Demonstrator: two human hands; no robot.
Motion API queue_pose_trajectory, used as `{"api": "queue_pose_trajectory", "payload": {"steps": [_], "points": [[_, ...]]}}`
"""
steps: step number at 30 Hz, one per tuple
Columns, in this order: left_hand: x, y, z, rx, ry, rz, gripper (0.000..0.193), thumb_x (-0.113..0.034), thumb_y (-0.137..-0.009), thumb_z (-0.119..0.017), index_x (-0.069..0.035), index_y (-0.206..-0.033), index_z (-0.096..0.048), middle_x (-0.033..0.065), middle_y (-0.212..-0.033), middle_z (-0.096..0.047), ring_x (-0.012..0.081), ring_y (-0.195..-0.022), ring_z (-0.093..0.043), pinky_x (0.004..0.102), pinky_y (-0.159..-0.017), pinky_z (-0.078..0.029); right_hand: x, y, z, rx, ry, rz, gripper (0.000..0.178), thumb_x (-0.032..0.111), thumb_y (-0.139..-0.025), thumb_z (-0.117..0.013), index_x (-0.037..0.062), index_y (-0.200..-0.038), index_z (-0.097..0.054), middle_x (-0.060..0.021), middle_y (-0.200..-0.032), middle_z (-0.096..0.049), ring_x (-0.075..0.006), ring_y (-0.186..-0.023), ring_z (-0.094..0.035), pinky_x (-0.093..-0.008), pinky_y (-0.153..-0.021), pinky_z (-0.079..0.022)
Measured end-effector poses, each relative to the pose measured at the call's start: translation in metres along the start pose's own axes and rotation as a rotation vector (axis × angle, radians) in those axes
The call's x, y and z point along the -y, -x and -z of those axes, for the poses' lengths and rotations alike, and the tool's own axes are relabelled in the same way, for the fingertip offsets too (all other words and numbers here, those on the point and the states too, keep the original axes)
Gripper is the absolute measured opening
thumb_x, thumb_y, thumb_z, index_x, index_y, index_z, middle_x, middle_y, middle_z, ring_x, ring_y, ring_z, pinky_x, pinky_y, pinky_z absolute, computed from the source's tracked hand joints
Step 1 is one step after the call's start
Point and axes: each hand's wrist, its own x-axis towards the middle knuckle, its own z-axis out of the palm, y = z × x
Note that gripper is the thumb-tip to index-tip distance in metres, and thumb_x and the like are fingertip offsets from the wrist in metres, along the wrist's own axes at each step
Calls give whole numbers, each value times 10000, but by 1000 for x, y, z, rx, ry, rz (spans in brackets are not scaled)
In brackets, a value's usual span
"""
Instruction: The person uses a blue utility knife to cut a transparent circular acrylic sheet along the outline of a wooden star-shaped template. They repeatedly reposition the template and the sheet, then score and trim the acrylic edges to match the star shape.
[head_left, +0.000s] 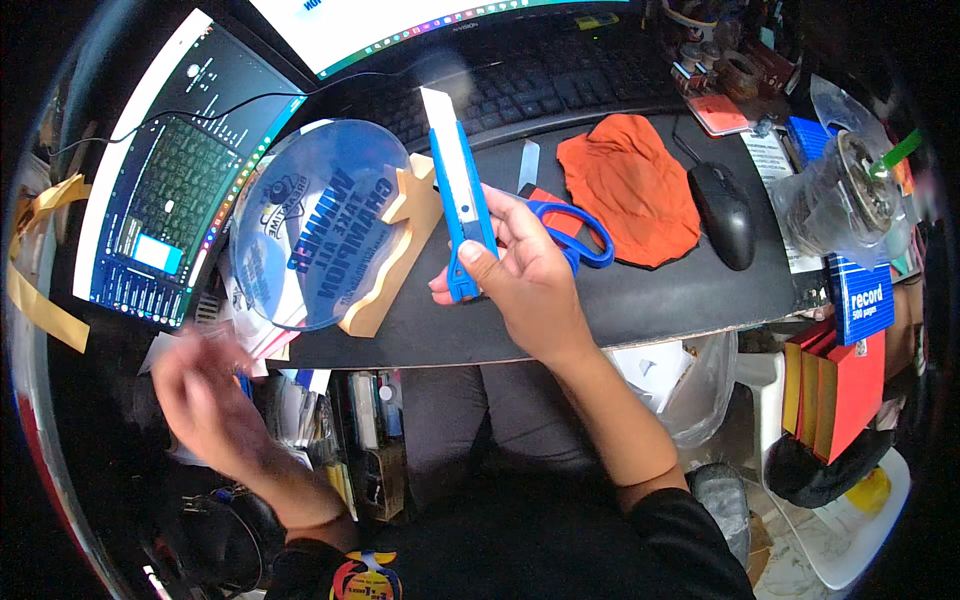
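Note:
My right hand (525, 270) grips a blue and white box cutter (462, 195), held upright over the desk with its blade out at the top. The thumb presses on the cutter's lower end. Beside it on the left, a clear round plaque (320, 225) with dark blue lettering leans with a wavy-edged wooden base (395, 260) along its right side. My left hand (205, 390) is raised off the desk's front left edge, its fingers smeared by motion. Partly behind my right hand lie blue-handled scissors (580, 240).
An orange cloth (630, 190) and a black mouse (722, 215) lie right of the scissors. A keyboard (530, 95) runs along the back below a monitor. A laptop (185, 175) stands at left. At far right are a plastic cup (850, 195) with a green straw and a blue book (862, 300).

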Motion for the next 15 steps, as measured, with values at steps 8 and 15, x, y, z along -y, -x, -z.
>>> {"api": "queue_pose_trajectory", "payload": {"steps": [8,15], "points": [[58,-84,-30,63,-307,227,558,-377,-1070,-301,43,-1383,-496,192,-1452,-483,331,-1352,-445,429,-1169,-272,-2,-9,-2,-15,45,24,430,102,-975,-594,-38,-1309,-362,-147,-1108,-560,-215,-817,-694,-325,-691,-619],[54,-85,-46,240,-129,351,570,-354,-1045,-355,73,-1407,-461,208,-1467,-463,315,-1380,-409,421,-1173,-256,0,-12,-15,-205,583,206,464,91,-956,-571,-58,-1345,-367,-210,-1167,-568,-264,-940,-677,-370,-809,-569]]}}
